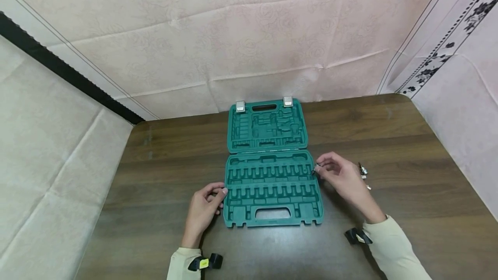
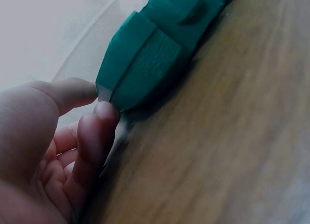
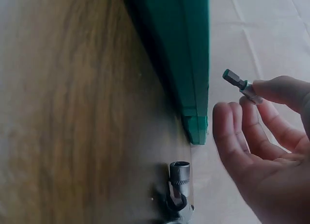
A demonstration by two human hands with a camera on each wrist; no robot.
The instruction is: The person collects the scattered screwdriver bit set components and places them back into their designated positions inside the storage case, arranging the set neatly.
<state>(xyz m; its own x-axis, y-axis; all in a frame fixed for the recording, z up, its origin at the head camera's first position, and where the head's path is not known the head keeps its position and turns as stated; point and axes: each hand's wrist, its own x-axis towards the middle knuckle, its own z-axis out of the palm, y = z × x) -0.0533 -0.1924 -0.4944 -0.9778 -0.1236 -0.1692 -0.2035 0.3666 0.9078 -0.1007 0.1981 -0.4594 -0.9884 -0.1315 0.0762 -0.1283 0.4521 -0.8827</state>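
An open green socket-set case (image 1: 272, 181) lies on the table, its moulded slots showing no tools. My left hand (image 1: 204, 206) pinches the case's left edge. In the left wrist view the thumb and a fingertip of the left hand (image 2: 53, 132) sit at the corner of the green case (image 2: 145, 64). Just over the case's right edge, my right hand (image 1: 340, 176) pinches a small metal bit adapter (image 3: 243, 87) between thumb and fingers. Its dark hex shank points away from the right hand (image 3: 266, 141); the fingertips cover part of the silver end.
A silver universal joint (image 3: 179, 185) lies on the wood beside the case. Small metal pieces (image 1: 363, 169) lie right of my right hand, partly hidden by it. The case lid (image 1: 267, 126) is folded back toward the cloth-covered wall (image 1: 249, 38). Wooden table (image 1: 163, 172) surrounds the case.
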